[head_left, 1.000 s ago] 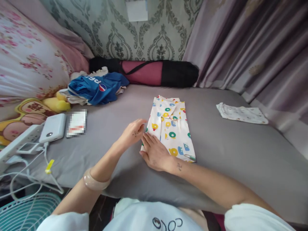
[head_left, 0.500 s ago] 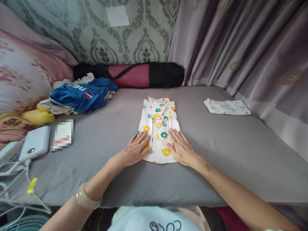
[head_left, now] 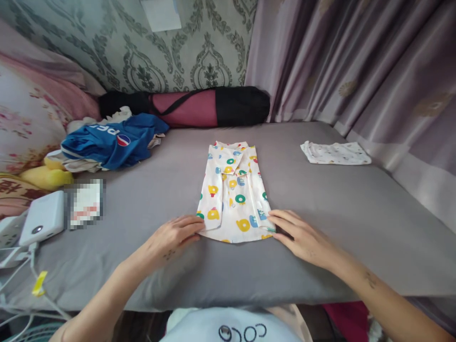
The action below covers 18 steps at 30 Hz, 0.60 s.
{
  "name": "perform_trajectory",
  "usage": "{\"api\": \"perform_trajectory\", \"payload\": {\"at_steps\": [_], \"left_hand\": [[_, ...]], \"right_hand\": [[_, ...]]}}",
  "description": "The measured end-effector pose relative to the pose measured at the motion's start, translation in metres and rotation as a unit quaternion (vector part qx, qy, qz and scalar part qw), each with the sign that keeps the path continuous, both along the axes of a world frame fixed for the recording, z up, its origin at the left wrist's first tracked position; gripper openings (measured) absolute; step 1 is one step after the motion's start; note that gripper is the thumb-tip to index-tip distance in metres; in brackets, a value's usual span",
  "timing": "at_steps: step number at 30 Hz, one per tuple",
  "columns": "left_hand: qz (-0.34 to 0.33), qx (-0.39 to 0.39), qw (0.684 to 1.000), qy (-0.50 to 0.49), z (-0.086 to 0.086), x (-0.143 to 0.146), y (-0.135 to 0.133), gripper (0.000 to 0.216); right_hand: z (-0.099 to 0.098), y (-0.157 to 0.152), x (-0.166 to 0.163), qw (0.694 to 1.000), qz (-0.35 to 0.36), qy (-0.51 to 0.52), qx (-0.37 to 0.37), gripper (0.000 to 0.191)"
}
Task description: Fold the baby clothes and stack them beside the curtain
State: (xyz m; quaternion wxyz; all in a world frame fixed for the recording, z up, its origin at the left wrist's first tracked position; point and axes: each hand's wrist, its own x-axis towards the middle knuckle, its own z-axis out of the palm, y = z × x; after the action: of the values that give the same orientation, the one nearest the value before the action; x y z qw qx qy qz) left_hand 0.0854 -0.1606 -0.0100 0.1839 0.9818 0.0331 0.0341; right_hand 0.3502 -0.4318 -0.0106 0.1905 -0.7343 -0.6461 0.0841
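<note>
Printed shirt (head_left: 233,190): lies folded into a narrow upright strip in the middle of the grey bed sheet (head_left: 320,223), collar at the far end, hem at the near end, sleeves tucked in along the sides.
Left hand (head_left: 174,236): rests on the sheet with fingers stretched out and loosely together, the tips touching the shirt's near left corner – not closed around the cloth as far as it shows.
Right hand (head_left: 302,235): mirrors it at the near right corner, fingers slightly spread, tips against the hem, palm on the sheet.
Just changed: half a second ago both palms lay flat on the shirt's lower half; now they have slid down and outward, off the cloth, to its two bottom corners.
What that tells: the pressing of the side folds looks finished – the hem end is now the part in hand.
Around: a blue garment (head_left: 110,142) in a pile at the left, a small white cloth (head_left: 335,153) well apart at the right, a power bank (head_left: 42,223) near the left edge.
</note>
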Motion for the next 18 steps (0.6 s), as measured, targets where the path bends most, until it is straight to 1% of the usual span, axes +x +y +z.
{"api": "perform_trajectory", "payload": {"at_steps": [5,9,11,15,18], "left_hand": [[-0.02,0.032,0.999,-0.018,-0.004,0.0,0.0,0.033],[-0.048,0.07,0.996,-0.025,-0.003,0.002,-0.003,0.032],[-0.05,0.081,0.995,-0.028,0.0,0.003,-0.006,0.031],[-0.031,0.062,0.997,-0.02,0.008,0.013,-0.01,0.029],[-0.022,0.013,1.0,-0.011,0.016,0.022,-0.004,0.028]], "right_hand": [[-0.004,-0.001,-0.002,0.998,0.044,-0.042,0.029,0.032],[-0.006,0.001,-0.006,0.995,0.046,-0.071,0.046,0.032],[-0.009,0.001,-0.006,0.995,0.041,-0.079,0.049,0.033],[-0.013,0.004,-0.004,0.996,0.031,-0.061,0.051,0.031],[-0.007,0.013,0.002,0.998,0.03,-0.008,0.052,0.027]]}}
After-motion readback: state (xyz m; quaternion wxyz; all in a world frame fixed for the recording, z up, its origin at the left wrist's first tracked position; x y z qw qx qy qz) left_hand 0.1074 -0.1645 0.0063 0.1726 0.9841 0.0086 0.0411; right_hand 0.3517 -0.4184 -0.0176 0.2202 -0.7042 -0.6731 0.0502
